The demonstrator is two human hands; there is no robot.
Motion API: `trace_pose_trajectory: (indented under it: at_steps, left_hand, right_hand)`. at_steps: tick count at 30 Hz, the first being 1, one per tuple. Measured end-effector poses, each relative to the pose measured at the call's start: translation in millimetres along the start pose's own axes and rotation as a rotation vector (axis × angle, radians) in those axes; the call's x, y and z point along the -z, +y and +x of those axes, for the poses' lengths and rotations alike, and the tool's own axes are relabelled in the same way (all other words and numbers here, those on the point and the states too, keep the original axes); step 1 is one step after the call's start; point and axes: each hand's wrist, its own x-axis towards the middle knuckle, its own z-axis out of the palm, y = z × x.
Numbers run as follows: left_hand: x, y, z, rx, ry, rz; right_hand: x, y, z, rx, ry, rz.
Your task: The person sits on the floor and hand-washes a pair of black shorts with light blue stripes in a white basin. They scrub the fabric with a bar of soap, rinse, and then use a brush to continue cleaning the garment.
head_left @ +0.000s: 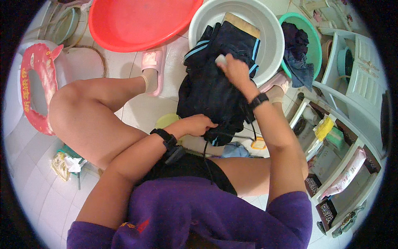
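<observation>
Garment: dark navy shorts [211,83] with light-blue side stripes, draped from the wooden washboard [242,24] down over the near rim of the white basin [271,45], at centre far.
Right hand [236,70]: fingers curled tight round a small pale lump, judged to be a bar of soap [221,59], pressed flat onto the cloth high on the board.
Left hand [197,124]: fingers closed on the lower edge of the shorts, near the body; the grip appears to hold the cloth taut against the other hand's pressure.
Board placement: it leans inside the basin, the top end far, giving a sloped face for rubbing.
Drawcord: a thin black cord [205,153] hangs from the hem toward the lap.
Wrists: a dark band on each.
Left of the basin: an empty red basin [137,25]; farther left, a white toilet [18,103] with a pink padded seat.
Right of the basin: a green basin [313,37] with more dark laundry [298,54] heaped over its rim.
Right edge: a white shelf unit [344,141] holding packets and a yellow sponge [324,126].
Floor: pale tiles; a small yellow dish [259,144] and a blue cloth [234,150] lie below the shorts.
Obstructions: both knees flank the basin closely; pink slippers [153,62] sit against it; the heaped laundry crowds the right arm's side.
</observation>
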Motion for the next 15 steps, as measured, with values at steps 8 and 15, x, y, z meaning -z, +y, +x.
trace_pose_trajectory:
  at_steps: [8, 15]
  left_hand:
    - [-6, 1, -2, -0.030, 0.034, 0.104]
    - [-3, 2, -4, -0.010, -0.010, 0.070]
  right_hand:
    - [-17, -21, -108, 0.286, 0.032, 0.043]
    - [-13, 14, -60, -0.113, 0.087, 0.058]
